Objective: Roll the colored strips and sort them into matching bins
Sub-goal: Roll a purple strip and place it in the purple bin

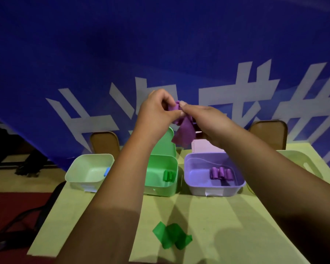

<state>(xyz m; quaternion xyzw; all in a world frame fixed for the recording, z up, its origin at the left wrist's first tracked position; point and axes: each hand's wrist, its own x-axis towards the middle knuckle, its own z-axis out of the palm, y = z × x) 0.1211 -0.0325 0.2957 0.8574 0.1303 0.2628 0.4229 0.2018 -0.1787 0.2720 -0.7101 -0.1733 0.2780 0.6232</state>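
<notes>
- Far left, a pale green bin [78,184] stands on the desk [217,225] with one blue roll [107,171] lying against its right wall.
- The left hand [156,111] is raised above the bins, fingers curled in, pinching the part-rolled top of the purple strip [183,130].
- Below it stands the green bin [160,190], with green rolls [169,176] tucked against its right wall.
- At the near desk edge, a loose green strip [171,236] lies wavy and unrolled.
- The purple strip is up in the air between both hands, its free end hanging down over the gap between the green and purple bins.
- The right hand [204,121] meets the left, thumb and fingertips closed on the same roll.
- The purple bin [213,190] holds three purple rolls [221,173] side by side.
- Far right, another pale bin [301,162] is partly hidden behind the right forearm.
</notes>
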